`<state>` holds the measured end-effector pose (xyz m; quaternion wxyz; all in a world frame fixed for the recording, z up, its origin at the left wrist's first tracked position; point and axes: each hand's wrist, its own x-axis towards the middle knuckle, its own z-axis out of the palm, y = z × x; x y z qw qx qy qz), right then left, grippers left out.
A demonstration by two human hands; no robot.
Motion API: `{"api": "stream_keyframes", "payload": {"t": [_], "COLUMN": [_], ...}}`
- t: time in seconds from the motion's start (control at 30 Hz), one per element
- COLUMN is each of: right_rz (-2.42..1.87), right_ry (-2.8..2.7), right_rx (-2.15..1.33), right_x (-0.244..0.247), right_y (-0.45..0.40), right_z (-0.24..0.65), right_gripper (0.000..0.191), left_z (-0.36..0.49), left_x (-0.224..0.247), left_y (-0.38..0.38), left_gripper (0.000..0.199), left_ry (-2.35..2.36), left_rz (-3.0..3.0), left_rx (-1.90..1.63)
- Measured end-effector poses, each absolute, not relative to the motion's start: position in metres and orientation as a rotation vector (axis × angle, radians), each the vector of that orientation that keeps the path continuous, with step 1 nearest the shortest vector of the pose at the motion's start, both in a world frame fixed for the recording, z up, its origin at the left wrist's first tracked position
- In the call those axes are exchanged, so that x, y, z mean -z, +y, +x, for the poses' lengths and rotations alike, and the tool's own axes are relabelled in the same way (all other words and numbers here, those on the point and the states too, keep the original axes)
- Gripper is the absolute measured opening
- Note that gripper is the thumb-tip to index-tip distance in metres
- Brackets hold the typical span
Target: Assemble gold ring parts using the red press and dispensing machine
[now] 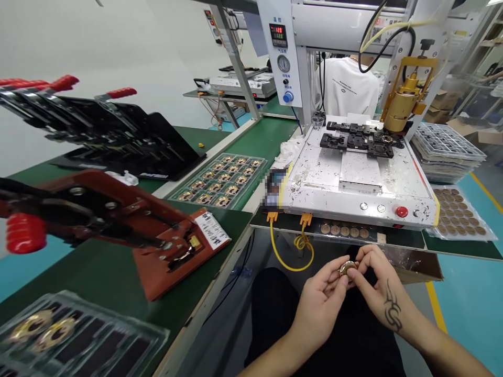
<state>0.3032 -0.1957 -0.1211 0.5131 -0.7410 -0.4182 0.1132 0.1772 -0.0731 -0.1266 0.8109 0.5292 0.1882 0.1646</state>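
Observation:
A small round gold-coloured part, like a watch case (348, 268), is held above my lap. My left hand (323, 297) pinches it from the left between thumb and fingers. From the right, my right hand (375, 283) grips the same part, its thumb lying against the face. Fingers hide much of the rim. Just beyond my hands is the front edge of a white bench machine (314, 191), with black fixtures (357, 139) on its bed and a gold cylindrical head (400, 107) over them.
To the left stands a brown toggle press (157, 262) with a red handle. Clear trays of gold parts lie on the green bench, one mid-bench (223, 180), another front left (74, 335). Round brown discs (456, 212) lie right of the machine. A yellow cable (277, 256) hangs below it.

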Motion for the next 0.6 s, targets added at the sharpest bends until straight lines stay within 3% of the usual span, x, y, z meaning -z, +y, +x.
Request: {"api": "stream_keyframes", "payload": {"t": [0.1, 0.27, 0.33, 0.43, 0.6], "right_rz": [-1.816, -1.722, -1.685, -1.579, -1.435], "right_ry": [-1.078, -1.347, -1.203, -0.828, -0.666], "right_rx": [-0.251, -0.309, -0.404, -0.67, -0.823], "right_x": [0.126, 0.115, 0.109, 0.106, 0.114], "right_y": [-0.197, -0.193, -0.189, -0.181, -0.17], "right_z": [0.309, 0.317, 0.317, 0.314, 0.304], "right_gripper": [0.009, 0.018, 0.013, 0.028, 0.038], "left_z": [0.177, 0.175, 0.175, 0.175, 0.171], "left_x": [0.13, 0.121, 0.115, 0.108, 0.1], "left_y": [-0.069, -0.048, -0.042, -0.039, -0.043], "left_gripper": [0.043, 0.053, 0.053, 0.054, 0.026], "left_ry": [0.397, 0.299, 0.328, 0.41, 0.465], "left_rz": [1.24, 1.603, 1.544, 1.35, 1.338], "left_rx": [-0.346, -0.29, -0.331, -0.378, -0.322]}}
